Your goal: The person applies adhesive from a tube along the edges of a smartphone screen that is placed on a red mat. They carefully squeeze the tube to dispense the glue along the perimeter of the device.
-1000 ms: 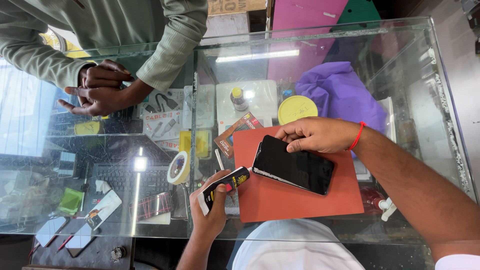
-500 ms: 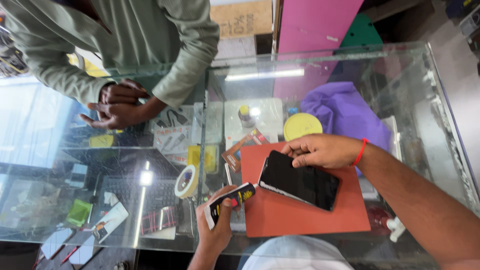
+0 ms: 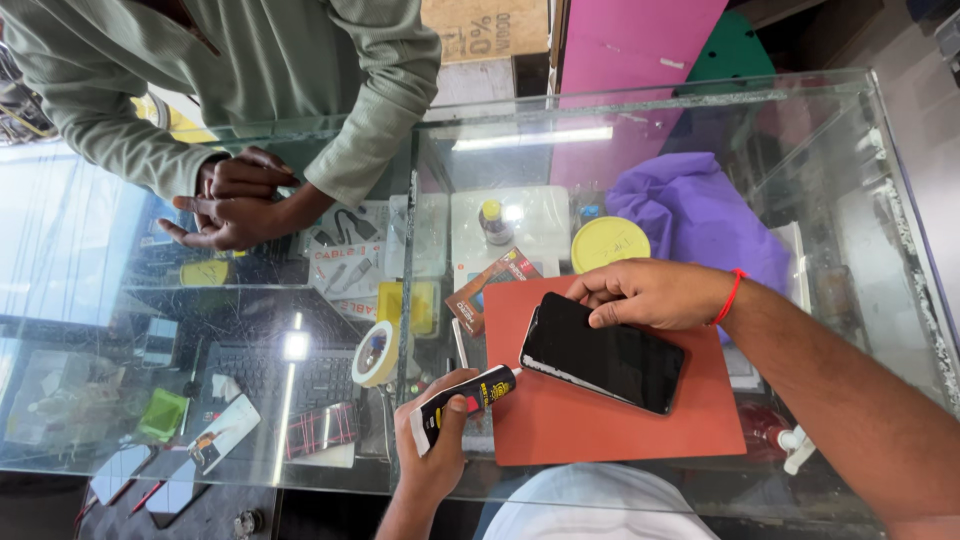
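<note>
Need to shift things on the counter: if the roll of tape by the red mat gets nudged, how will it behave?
The tape roll looks light and stands tilted on its rim on the glass counter, so a nudge would probably roll it or tip it flat. Smooth glass likely lets it slide easily.

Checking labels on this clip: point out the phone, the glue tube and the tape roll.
phone (image 3: 603,354), head view, middle of its dark screen.
glue tube (image 3: 462,398), head view, its black body.
tape roll (image 3: 375,354), head view, its white rim.
</note>
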